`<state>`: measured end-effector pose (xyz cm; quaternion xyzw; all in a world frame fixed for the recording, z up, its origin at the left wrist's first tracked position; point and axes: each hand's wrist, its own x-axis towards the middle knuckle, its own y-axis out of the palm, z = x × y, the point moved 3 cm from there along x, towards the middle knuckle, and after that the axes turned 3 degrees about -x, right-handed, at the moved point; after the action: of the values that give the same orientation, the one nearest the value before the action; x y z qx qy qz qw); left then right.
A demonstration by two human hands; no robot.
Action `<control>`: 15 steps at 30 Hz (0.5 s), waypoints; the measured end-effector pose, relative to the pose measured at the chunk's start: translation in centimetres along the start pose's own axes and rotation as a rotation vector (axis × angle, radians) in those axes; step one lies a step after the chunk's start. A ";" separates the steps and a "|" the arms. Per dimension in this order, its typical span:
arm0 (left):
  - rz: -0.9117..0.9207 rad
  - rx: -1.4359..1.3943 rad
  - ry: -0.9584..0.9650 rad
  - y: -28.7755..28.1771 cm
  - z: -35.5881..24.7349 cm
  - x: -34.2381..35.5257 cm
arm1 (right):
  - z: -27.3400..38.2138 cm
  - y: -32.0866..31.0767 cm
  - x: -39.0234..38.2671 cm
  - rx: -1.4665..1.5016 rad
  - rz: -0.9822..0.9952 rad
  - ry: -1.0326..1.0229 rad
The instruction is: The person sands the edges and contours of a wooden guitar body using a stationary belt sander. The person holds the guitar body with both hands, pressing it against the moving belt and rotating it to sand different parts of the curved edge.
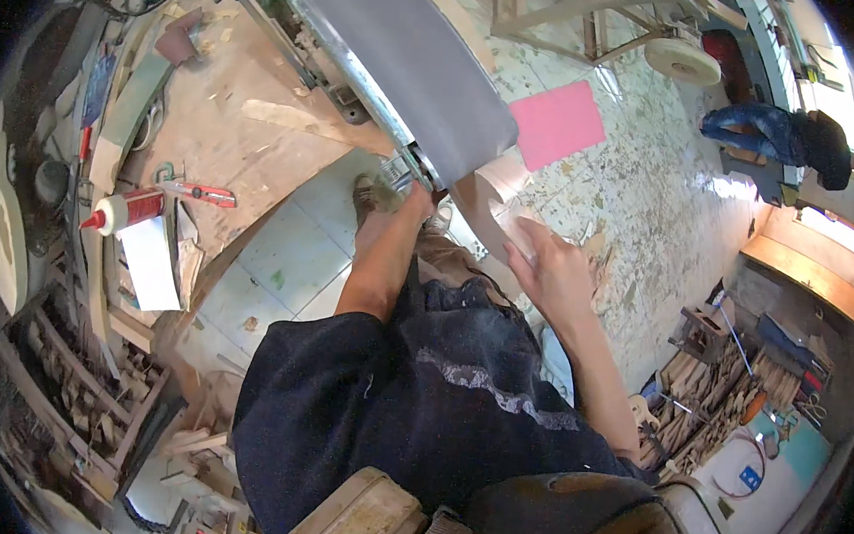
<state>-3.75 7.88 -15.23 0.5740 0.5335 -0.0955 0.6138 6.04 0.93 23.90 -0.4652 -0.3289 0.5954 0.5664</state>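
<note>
Your right hand has its fingers partly bent beside a thin, curved brown strip; whether it grips the strip, I cannot tell. Your left hand is partly hidden at the machine's near corner, so its hold cannot be told. The strip is just below the grey belt's end. Beyond lies a pink sheet; farther, a person in jeans.

Curved brown piece (perhaps wood), slantwise, just beside the near end of a long grey-surfaced machine
</note>
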 end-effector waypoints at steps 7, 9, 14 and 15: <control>-0.075 0.005 -0.149 -1.6 3.6 0.7 | -0.2 1.4 2.0 -0.095 0.151 0.042; -0.093 0.007 -0.185 -2.1 4.5 0.5 | -0.6 2.1 2.6 -0.092 0.170 0.022; -0.127 0.015 -0.226 -1.5 5.4 -0.5 | 0.1 2.5 4.5 -0.120 0.262 -0.005; -0.117 0.022 -0.221 -0.7 5.4 -1.0 | 0.4 2.3 4.9 -0.149 0.282 -0.008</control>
<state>-1.71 2.79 -16.12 0.5346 0.4941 -0.1995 0.6559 5.18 5.47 21.08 -0.5453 -0.3061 0.6446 0.4399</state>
